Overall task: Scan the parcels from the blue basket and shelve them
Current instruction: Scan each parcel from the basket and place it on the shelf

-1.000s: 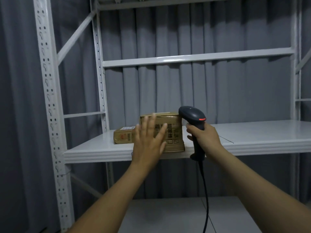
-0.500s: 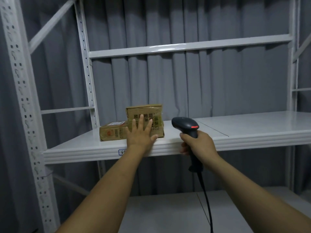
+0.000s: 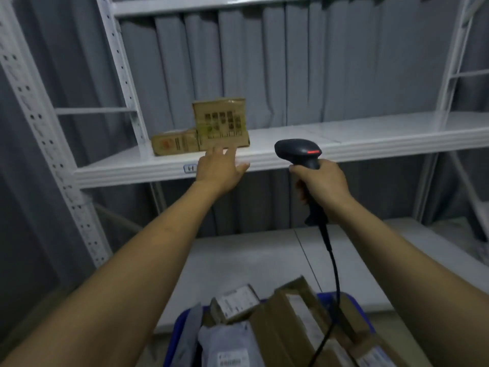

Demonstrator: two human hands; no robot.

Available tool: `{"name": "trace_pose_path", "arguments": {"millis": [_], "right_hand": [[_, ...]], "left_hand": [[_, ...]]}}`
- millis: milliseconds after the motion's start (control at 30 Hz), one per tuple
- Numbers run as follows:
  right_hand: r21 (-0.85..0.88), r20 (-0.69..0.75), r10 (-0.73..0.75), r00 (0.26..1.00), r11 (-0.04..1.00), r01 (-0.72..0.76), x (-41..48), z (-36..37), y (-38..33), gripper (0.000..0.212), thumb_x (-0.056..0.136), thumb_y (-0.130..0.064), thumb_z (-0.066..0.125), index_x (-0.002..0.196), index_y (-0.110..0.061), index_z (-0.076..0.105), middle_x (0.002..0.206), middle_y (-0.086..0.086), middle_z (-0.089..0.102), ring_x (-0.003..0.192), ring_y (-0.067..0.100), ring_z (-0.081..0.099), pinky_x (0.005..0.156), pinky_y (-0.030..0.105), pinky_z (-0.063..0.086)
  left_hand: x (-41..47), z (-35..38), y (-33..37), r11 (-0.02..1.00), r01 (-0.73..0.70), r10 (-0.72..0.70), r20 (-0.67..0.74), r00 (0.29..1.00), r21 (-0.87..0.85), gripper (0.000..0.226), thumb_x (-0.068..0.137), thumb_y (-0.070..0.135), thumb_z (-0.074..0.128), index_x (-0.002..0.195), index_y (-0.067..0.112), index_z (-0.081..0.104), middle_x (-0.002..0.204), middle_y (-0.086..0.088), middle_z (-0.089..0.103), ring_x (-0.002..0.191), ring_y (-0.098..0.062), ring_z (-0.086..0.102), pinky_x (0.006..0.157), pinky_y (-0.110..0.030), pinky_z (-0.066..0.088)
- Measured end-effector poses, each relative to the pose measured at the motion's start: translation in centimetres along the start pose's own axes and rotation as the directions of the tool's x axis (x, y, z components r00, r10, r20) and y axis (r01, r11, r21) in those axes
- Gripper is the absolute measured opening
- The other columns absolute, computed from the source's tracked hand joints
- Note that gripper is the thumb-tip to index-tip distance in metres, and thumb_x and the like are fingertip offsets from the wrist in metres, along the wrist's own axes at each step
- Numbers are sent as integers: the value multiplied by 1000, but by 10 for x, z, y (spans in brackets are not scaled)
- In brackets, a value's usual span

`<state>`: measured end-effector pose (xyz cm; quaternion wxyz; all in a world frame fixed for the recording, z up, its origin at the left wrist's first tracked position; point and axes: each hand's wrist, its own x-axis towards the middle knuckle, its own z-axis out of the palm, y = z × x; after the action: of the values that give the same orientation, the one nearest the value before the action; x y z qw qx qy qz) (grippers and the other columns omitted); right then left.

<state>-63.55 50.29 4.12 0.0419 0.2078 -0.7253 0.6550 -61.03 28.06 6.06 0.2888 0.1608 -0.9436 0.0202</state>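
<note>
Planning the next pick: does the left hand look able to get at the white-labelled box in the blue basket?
Probably yes. The left hand is empty and open, and the white-labelled box lies uncovered atop the pile, with nothing between them.

White perforated metal shelving [image 3: 370, 152] stands against a grey pleated curtain [image 3: 291, 75]. A tall brown cardboard box [image 3: 221, 123] bears dark printed squares, the black handheld scanner [image 3: 296, 151] a red stripe. The blue plastic basket [image 3: 172, 340] is plain.
</note>
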Motion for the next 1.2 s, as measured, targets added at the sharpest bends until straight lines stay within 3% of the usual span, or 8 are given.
{"name": "trace_pose_path", "arguments": {"millis": [233,400,567,667,800,933,1067,1200], "right_hand": [[-85,94,178,980,982,-170,-106,-20,66,17,86,-21,67,85,-4,64,67,13,67,46,18,58,46,29,50],[-247,107,379,919,905,-345,-157,-37,152,16,87,-22,68,85,-7,63,66,9,67,51,15,61,50,27,52],[-247,17,520,854,830,-500,-177,-53,231,21,86,-26,70,96,-8,65,82,16,69,74,27,67,65,35,55],[-126,-38,633,773,765,-632,-181,-62,258,11,89,-17,65,86,-8,61,80,13,64,67,19,59,53,21,49],[-36,30,730,683,683,-729,-170,-62,282,8,89,-22,65,88,-14,65,93,16,69,83,26,63,78,37,53],[99,80,795,602,595,-798,-159,-60,297,17,89,-14,65,98,0,67,83,19,67,82,36,63,81,44,49],[142,203,797,569,551,-822,-153,-51,293,19,88,-19,67,103,-9,64,101,19,69,99,36,64,96,48,50],[183,276,756,593,565,-805,-154,-43,283,28,87,-19,69,111,-13,59,106,16,67,97,32,64,78,39,52]], "left_hand": [[-146,68,36,987,-65,97,219,971,-147,63,96,51,45,148,17,34,154,-12,30,140,-30,28,112,-41,31],[-231,146,54,986,-61,131,496,859,-155,62,96,53,42,150,24,28,157,-8,26,141,-29,27,112,-42,29],[-256,196,68,968,80,88,621,779,-238,78,93,58,45,153,26,8,155,-7,28,137,-27,35,109,-43,36],[-259,212,80,936,197,44,653,756,-291,95,88,64,48,154,24,-6,162,-2,7,146,-25,17,117,-45,24],[-264,225,99,826,418,-79,658,749,-377,107,82,62,60,153,24,-12,162,-3,-6,148,-26,4,120,-44,15],[-270,227,105,660,619,-209,688,695,-425,105,86,40,68,153,20,-10,161,-5,3,146,-26,15,115,-37,23],[-285,220,103,526,710,-282,691,665,-469,92,89,35,65,154,18,1,154,-6,23,138,-26,34,109,-36,33],[-308,220,108,458,772,-292,746,599,-441,77,93,38,58,151,22,10,148,-5,38,129,-25,45,108,-41,40]]}}
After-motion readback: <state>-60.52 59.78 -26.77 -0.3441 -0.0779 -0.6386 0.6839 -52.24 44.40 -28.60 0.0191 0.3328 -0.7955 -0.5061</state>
